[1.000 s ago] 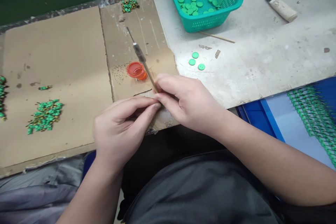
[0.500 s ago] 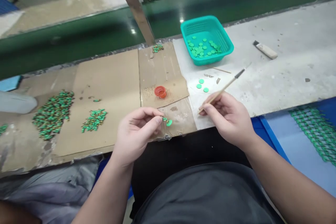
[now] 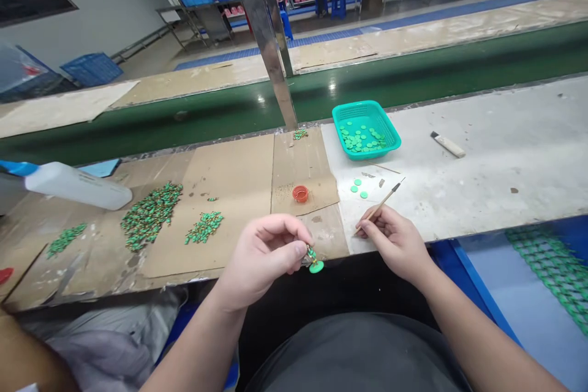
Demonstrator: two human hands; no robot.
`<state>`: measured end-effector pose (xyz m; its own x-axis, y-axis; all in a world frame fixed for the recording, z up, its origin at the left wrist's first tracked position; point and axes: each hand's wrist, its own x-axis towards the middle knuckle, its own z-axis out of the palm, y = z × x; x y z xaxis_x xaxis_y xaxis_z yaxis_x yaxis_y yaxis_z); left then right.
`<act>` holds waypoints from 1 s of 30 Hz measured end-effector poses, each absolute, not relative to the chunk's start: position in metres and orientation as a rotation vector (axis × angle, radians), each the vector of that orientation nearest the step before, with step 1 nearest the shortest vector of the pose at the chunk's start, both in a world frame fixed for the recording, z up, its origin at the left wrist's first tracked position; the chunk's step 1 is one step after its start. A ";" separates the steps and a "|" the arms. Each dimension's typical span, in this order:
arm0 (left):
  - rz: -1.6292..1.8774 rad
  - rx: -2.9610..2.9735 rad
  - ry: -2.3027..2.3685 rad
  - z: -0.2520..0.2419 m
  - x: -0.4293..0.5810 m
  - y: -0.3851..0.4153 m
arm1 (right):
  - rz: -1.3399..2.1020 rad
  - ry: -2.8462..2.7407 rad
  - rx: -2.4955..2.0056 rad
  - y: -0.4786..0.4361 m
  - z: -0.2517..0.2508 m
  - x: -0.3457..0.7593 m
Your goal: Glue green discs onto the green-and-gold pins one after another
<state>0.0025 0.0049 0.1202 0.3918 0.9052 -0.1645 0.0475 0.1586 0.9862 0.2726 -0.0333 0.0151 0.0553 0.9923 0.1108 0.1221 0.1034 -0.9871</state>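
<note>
Between thumb and forefinger, my left hand [image 3: 271, 257] pinches a small green figure on a round green base [image 3: 316, 266], with the disc hanging downward just past the bench edge. My right hand [image 3: 394, 237] holds a thin wooden paintbrush [image 3: 379, 207] like a pen, its dark ferrule and fine tip pointing up and away. Beyond both hands, a small red cup [image 3: 300, 194] sits on the cardboard. Several loose green discs [image 3: 356, 188] lie on the white sheet near a teal basket [image 3: 399, 146], which holds more green discs [image 3: 358, 139].
A large heap of green-and-gold pieces [image 3: 149, 217] and a smaller pile [image 3: 204, 226] lie left on cardboard. A white bottle [image 3: 78, 185] leans there. A flat brush [image 3: 448, 144] rests at right; green rows of pieces [image 3: 551, 269] fill a low tray. A metal post [image 3: 271, 43] stands behind.
The head view has tilted up, showing more of the room behind. My left hand has turned, so the green disc now hangs lower. My right hand still holds the paintbrush.
</note>
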 end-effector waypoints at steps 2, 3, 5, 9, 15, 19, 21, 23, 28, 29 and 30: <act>0.762 1.264 0.990 0.126 0.007 0.006 | 1.035 -1.302 -1.235 -0.033 0.016 0.273; 0.745 1.262 0.992 0.128 0.010 0.006 | 1.040 -1.303 -1.230 -0.033 0.016 0.273; 0.705 1.257 1.000 0.131 0.016 0.009 | 1.054 -1.303 -1.213 -0.033 0.017 0.274; 0.619 1.255 1.023 0.132 0.026 0.017 | 1.093 -1.290 -1.165 -0.032 0.019 0.275; 0.563 1.388 1.073 0.132 0.044 0.028 | 1.076 -1.234 -1.120 -0.037 0.019 0.275; 0.629 1.632 1.063 0.124 0.081 0.042 | 0.972 -1.177 -1.166 -0.058 0.020 0.289; 0.678 1.772 1.034 0.114 0.112 0.057 | 0.927 -1.152 -1.194 -0.070 0.021 0.300; 0.710 1.901 0.996 0.100 0.151 0.075 | 0.898 -1.126 -1.222 -0.082 0.022 0.313; 0.637 2.108 0.945 0.066 0.234 0.121 | 0.875 -1.058 -1.265 -0.099 0.022 0.337; 0.614 2.122 0.945 0.062 0.243 0.127 | 0.876 -1.045 -1.271 -0.101 0.022 0.341; 0.594 2.126 0.946 0.060 0.250 0.131 | 0.877 -1.032 -1.278 -0.102 0.022 0.344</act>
